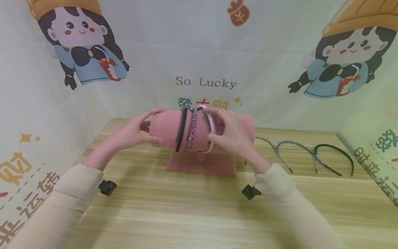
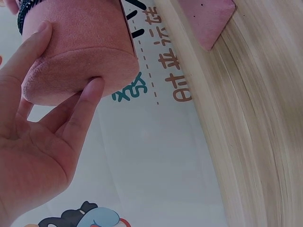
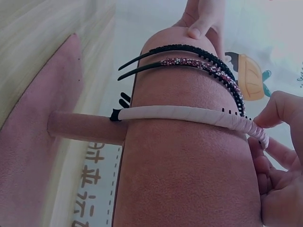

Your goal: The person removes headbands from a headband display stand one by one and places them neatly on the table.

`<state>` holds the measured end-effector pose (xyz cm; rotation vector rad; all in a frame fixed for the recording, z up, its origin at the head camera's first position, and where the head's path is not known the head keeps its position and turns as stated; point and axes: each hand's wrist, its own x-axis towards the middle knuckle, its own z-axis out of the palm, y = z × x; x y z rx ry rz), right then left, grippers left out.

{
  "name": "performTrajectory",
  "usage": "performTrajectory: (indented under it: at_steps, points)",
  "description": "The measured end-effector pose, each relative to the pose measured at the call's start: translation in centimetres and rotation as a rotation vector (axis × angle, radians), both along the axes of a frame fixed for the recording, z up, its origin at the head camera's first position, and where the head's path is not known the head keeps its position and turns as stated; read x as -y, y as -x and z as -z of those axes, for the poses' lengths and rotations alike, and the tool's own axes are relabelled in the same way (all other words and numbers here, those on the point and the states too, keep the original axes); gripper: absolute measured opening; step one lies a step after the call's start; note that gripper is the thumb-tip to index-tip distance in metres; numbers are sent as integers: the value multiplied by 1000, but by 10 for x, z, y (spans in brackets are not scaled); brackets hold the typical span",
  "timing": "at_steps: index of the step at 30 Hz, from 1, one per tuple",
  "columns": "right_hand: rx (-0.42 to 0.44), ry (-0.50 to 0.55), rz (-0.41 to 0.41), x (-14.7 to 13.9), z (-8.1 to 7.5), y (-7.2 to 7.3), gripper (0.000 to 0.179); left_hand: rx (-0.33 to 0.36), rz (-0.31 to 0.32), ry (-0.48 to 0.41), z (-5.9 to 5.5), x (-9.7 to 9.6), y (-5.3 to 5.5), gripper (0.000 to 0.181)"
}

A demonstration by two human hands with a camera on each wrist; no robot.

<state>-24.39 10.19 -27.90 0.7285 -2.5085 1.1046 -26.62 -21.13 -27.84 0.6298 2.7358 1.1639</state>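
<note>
A pink plush headband stand has a sideways roll (image 1: 164, 128) on a short post (image 3: 85, 127) above a flat base (image 1: 202, 168). My left hand (image 1: 133, 131) holds the roll's left end, thumb on the front, other fingers at the end face. Around the roll sit a black toothed headband (image 1: 181, 129) and, beside it, a pink-and-silver glitter headband (image 1: 192, 129). Further right, a white fabric-wrapped headband (image 3: 180, 113) curves over the roll. My right hand (image 1: 230, 133) pinches this white band between thumb and fingers; its ends reach down near the post.
On the wooden table (image 1: 186, 211) to the right lie several headbands, among them a blue toothed one (image 1: 293, 142) and a black one (image 1: 334, 146). A printed cloth (image 1: 155, 48) hangs behind and at both sides. Black wrist cameras (image 1: 107, 187) sit by the sleeves.
</note>
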Motion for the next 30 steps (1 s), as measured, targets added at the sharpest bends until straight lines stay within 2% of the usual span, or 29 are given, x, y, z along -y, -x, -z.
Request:
performTrajectory:
  at_steps: [7, 13, 16, 23, 30]
  points:
    - [51, 77, -54, -3, -3, 4, 56, -12, -8, -1, -1, 0, 1, 91]
    - [53, 72, -40, -2, -3, 2, 46, 9, 3, 19, -3, 1, 0, 92]
    - [56, 56, -30, -1, -4, 0, 50, 16, 8, 23, -1, 2, -1, 93]
    - [55, -25, 28, 0, -10, -8, 72, 4, 1, 23, 0, 1, -1, 94]
    - [16, -79, 106, -4, -12, -15, 69, 1, 11, 16, 1, 2, 1, 94]
